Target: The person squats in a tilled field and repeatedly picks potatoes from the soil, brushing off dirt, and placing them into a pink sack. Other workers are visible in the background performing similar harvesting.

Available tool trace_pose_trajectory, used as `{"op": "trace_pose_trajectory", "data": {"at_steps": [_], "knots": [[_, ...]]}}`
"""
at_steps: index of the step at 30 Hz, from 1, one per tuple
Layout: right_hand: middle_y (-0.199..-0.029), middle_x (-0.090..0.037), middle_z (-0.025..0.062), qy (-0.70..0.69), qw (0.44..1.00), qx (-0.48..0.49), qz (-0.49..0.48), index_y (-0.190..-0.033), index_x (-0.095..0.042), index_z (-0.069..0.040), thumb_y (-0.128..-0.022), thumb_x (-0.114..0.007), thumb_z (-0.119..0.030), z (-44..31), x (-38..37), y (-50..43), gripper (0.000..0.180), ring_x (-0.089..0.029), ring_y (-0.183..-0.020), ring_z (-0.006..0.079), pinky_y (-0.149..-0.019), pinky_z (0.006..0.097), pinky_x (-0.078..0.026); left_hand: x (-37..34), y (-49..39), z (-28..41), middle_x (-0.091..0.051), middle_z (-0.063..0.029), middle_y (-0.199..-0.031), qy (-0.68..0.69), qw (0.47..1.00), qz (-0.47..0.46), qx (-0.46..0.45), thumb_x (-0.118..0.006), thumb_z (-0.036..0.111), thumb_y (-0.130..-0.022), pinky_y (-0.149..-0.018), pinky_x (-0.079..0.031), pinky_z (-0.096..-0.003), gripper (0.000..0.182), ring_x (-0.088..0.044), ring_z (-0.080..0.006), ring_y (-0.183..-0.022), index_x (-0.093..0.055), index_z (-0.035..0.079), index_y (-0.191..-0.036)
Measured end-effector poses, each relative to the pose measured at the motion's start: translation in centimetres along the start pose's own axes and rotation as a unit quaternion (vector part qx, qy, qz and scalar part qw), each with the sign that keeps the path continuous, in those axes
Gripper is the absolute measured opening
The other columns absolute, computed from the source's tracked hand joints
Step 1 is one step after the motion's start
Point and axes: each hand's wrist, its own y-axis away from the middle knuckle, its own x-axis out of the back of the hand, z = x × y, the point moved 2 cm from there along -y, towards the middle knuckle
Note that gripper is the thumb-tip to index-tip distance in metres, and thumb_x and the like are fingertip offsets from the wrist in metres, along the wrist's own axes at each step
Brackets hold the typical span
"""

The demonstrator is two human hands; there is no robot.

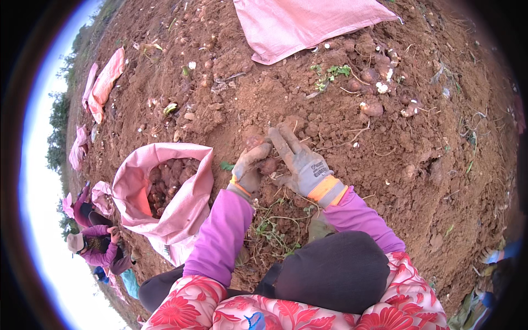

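My left hand (248,168), in a soiled grey work glove with an orange cuff, curls around a reddish-brown corm (268,166), probably taro. Just beyond its fingers another corm (253,142) shows against the soil. My right hand (303,165), gloved the same way, is spread low over the ground with its fingers apart, and I see nothing in it. Left of my hands stands a pink woven sack (198,204), its rim rolled outward. Many brown corms (171,179) fill the part of its inside that I can see.
More corms (372,109) with white broken ends lie ahead to the right. A flat pink sack (305,24) covers soil at the top. Green weeds (270,225) lie before my knees. Two people (99,247) crouch at far left, near other sacks (106,84).
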Motion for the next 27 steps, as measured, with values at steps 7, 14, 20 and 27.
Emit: {"op": "trace_pose_trajectory", "data": {"at_steps": [7, 14, 20, 27], "knots": [[-0.103, -0.073, 0.0225, -0.137, 0.987, -0.042, -0.079, -0.133, -0.055, -0.008, -0.093, -0.072, -0.031, 0.2, -3.5, -1.7, 0.049, -0.070, -0.096, 0.0436, -0.080, 0.0494, -0.056, -0.1, 1.2, 0.8, -0.069, -0.0159, -0.108, 0.049, 0.979, 0.096, -0.173, -0.069, 0.012, -0.086, -0.081, -0.060, -0.0439, 0.046, -0.070, -0.0297, -0.090, -0.060, 0.001, -0.130], [-0.108, -0.077, 0.0103, -0.369, 0.854, 0.154, -0.333, -0.120, -0.067, -0.007, -0.097, -0.065, -0.015, -6.1, -3.6, 1.5, 0.024, -0.074, -0.095, 0.0196, -0.081, 0.0374, -0.058, 8.5, 2.4, 8.7, -0.069, -0.0126, -0.091, -0.025, 0.857, 0.345, -0.382, -0.071, -0.010, -0.079, -0.062, -0.057, -0.0410, 0.064, -0.067, -0.0244, -0.075, -0.042, 0.006, -0.134], [-0.161, -0.044, 0.0100, 0.039, 0.932, -0.019, -0.360, -0.139, -0.063, -0.024, -0.095, -0.069, -0.035, 2.1, -2.5, 4.6, 0.046, -0.056, -0.130, 0.0406, -0.105, 0.0539, -0.047, 25.4, 13.7, 19.0, -0.073, -0.0211, -0.120, -0.620, 0.605, 0.487, 0.113, -0.090, 0.034, -0.065, -0.097, -0.056, -0.0390, 0.084, -0.071, -0.0329, -0.110, -0.062, 0.004, -0.138], [-0.148, -0.051, 0.0199, 0.101, 0.869, -0.410, 0.256, -0.133, -0.061, -0.023, -0.092, -0.072, -0.028, 16.5, 10.7, 3.8, 0.043, -0.059, -0.124, 0.0451, -0.099, 0.0565, -0.050, 20.8, 11.4, 15.8, -0.069, -0.0075, -0.115, -0.409, 0.825, 0.351, -0.168, -0.072, 0.011, -0.093, -0.092, -0.053, -0.0309, 0.041, -0.065, -0.0180, -0.099, -0.063, -0.003, -0.130]]}}
